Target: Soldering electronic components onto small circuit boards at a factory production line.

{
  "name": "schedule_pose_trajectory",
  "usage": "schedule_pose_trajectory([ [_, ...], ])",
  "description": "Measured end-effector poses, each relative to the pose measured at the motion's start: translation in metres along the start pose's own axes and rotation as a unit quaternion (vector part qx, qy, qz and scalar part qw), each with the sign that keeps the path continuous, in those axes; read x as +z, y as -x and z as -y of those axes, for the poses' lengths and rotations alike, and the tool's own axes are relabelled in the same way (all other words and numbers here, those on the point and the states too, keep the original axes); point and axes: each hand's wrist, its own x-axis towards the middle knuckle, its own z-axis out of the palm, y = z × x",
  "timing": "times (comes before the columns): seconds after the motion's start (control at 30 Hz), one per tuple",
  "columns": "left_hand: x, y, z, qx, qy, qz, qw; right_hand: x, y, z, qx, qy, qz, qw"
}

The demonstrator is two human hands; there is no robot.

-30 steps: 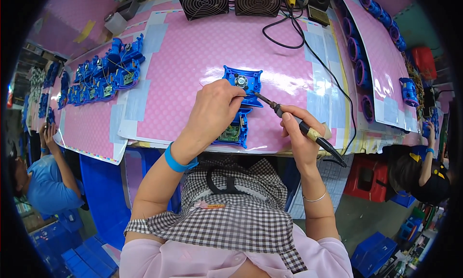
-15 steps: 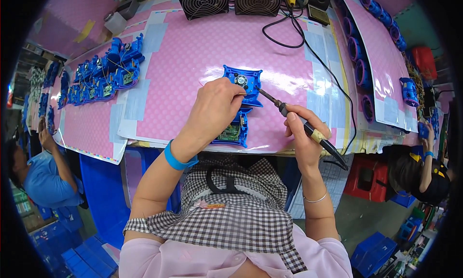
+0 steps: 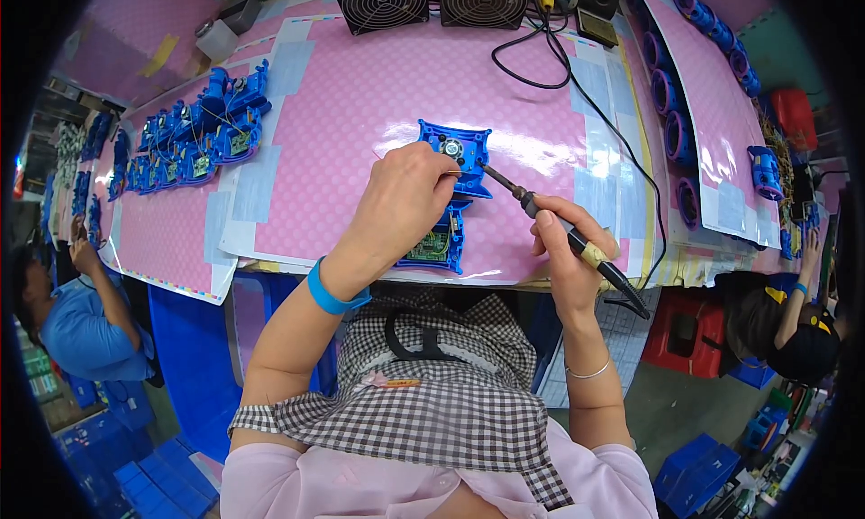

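Soldering iron (image 3: 578, 240), grasped in the right hand's (image 3: 569, 249) curled fingers, slants over the desk's (image 3: 527, 285) near edge, its long axis diagonal, tip pointing far-left at an open blue casing (image 3: 476, 182). Left hand (image 3: 403, 187) fingers pinch together there, their exact hold hidden. Pink dotted sheeting (image 3: 342, 95) covers the desk, with black fans (image 3: 382, 4) along its far edge.

Head view: wide fisheye worn on the person's head, left of a pair, aimed steeply down over the black-and-white checked cloth apron (image 3: 432, 424) onto the table covered in pink dotted sheeting (image 3: 342, 95). Near enough that the bare left hand (image 3: 405, 187) and bare right hand (image 3: 569, 244) sit mid-frame; reaches two square black grilled fans (image 3: 382, 2) at top.
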Motion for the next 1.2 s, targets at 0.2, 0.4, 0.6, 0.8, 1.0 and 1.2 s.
schedule_pose_trajectory([
  [0.2,0.006,-0.001,0.008,0.031,-0.014,-0.026,0.999,-0.001,0.003,0.004,0.031,0.047,-0.008,0.998],
  [0.4,0.003,0.001,0.007,0.024,-0.001,-0.032,0.999,0.004,0.003,0.004,0.014,-0.009,-0.03,0.999],
  [0.6,-0.003,0.001,0.01,0.009,0.053,-0.053,0.997,-0.001,0.003,-0.001,-0.071,0.058,-0.014,0.996],
  [0.8,-0.003,0.007,0.013,-0.103,0.172,-0.089,0.976,0.004,0.004,0.005,-0.011,-0.011,0.013,1.0],
  [1.0,-0.002,0.006,0.011,-0.077,0.084,-0.088,0.99,0.014,-0.002,-0.001,-0.017,-0.037,0.023,0.999],
  [1.2,0.0,0.006,0.012,-0.087,0.092,-0.086,0.988,0.018,-0.003,-0.004,0.01,-0.052,0.024,0.998],
])
